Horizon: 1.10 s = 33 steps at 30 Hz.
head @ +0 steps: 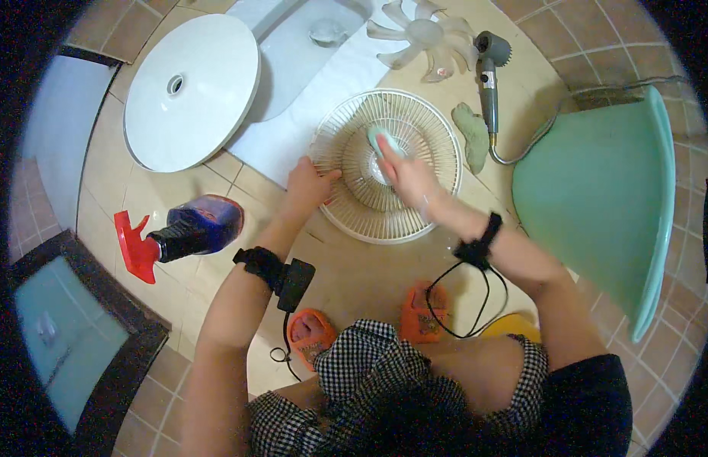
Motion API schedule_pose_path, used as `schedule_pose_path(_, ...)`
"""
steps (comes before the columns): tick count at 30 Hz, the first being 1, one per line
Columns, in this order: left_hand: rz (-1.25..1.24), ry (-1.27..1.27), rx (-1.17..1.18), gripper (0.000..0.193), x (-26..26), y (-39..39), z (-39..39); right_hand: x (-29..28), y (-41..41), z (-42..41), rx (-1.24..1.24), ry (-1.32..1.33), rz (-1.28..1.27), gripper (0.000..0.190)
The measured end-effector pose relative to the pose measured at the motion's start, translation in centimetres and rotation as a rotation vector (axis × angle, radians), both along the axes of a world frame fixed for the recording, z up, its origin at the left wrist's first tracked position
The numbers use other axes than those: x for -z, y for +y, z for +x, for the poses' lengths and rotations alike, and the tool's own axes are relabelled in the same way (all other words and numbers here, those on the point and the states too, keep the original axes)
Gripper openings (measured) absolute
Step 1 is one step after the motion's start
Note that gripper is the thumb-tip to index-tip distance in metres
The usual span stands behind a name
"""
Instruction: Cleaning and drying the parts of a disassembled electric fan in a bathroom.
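A round wire fan grille (pixel 354 220) lies on the tiled floor before me. My left hand (pixel 310 188) grips its left rim, fingers on the wires. In my right hand (pixel 411 178) is a pale green brush or scrubber (pixel 382 140), held over the grille's middle with the index finger laid along it; its exact kind cannot be told. A translucent fan blade (pixel 425 34) lies beyond the grille. To the grille's right is a greenish cloth or glove (pixel 472 137), beside a grey shower head (pixel 489 85) on a metal hose.
A white round fan base (pixel 194 91) leans at the upper left by a white squat toilet (pixel 308 45). A spray bottle with a red trigger (pixel 205 223) stands on the left. On the right is a large green plastic basin (pixel 594 188). Orange slippers (pixel 425 314) are on my feet.
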<state>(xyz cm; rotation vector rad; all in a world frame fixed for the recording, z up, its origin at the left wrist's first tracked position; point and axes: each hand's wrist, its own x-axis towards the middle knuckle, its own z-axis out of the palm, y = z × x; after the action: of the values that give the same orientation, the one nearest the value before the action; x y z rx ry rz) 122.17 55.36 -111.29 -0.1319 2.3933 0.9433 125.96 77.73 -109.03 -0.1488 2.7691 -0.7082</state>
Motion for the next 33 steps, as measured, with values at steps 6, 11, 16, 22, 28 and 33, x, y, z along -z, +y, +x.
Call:
schedule_pose_path(6,0.080,-0.054,-0.004,0.048,-0.4,0.8,-0.7,-0.1,-0.6,-4.3,0.046,0.012,0.038,0.045)
schedule_pose_path(11,0.059,0.018,0.026,0.047,-0.6,0.3,-0.8,1.0,0.8,1.2,-0.054,-0.019,0.011,0.046)
schedule_pose_path(16,0.035,-0.011,0.036,0.047,-0.7,0.2,-1.3,-0.3,-1.8,-4.5,0.024,-0.071,0.056,0.049)
schedule_pose_path(22,-0.007,0.078,0.080,0.048,1.3,-0.5,-0.8,-0.2,-3.6,-3.9,-0.002,-0.118,0.072,0.046)
schedule_pose_path(28,0.225,-0.111,0.022,0.047,-0.9,-0.6,-1.9,1.7,-0.2,0.6,-0.118,0.152,-0.066,0.042)
schedule_pose_path(33,0.069,-0.125,0.132,0.046,0.3,-0.6,-2.3,0.1,-3.2,-4.0,-0.036,-0.031,0.010,0.045)
